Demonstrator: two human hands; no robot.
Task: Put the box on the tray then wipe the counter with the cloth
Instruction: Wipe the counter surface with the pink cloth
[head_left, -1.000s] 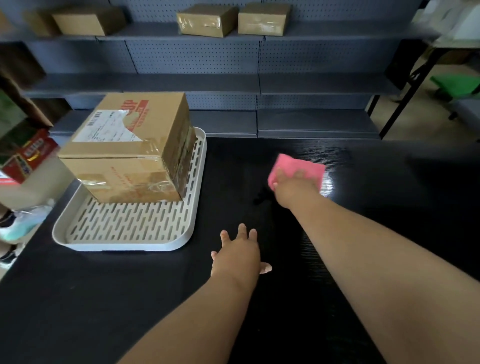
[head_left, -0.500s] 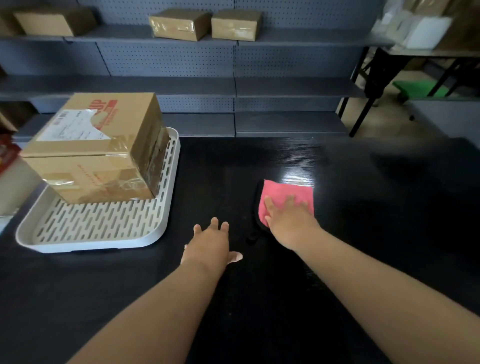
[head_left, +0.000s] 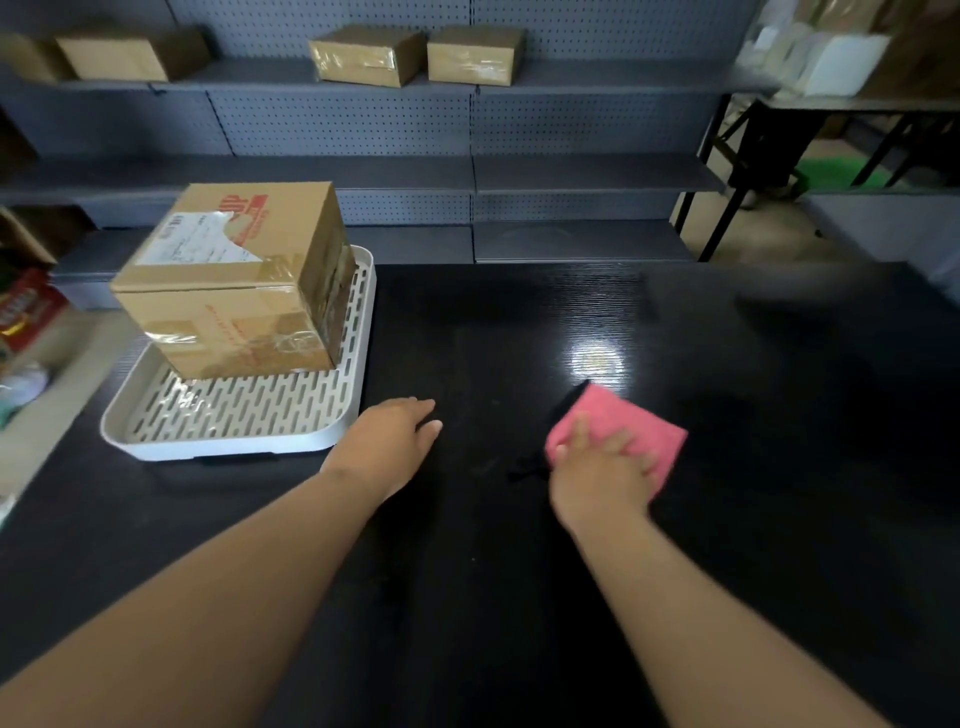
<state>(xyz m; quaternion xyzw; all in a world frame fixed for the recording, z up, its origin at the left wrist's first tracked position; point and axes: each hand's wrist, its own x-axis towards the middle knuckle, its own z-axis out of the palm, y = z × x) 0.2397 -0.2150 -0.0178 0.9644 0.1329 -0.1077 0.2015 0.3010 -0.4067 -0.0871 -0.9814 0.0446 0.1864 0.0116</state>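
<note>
brown cardboard box rests on white slotted tray, far left; wiping remains. right hand presses pink cloth flat-fingered onto black counter; left hand relaxed, empty.

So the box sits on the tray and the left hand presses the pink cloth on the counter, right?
No: the head view shows the right hand pressing the pink cloth on the counter. The left hand rests bare beside the tray, where the box does sit.
</note>
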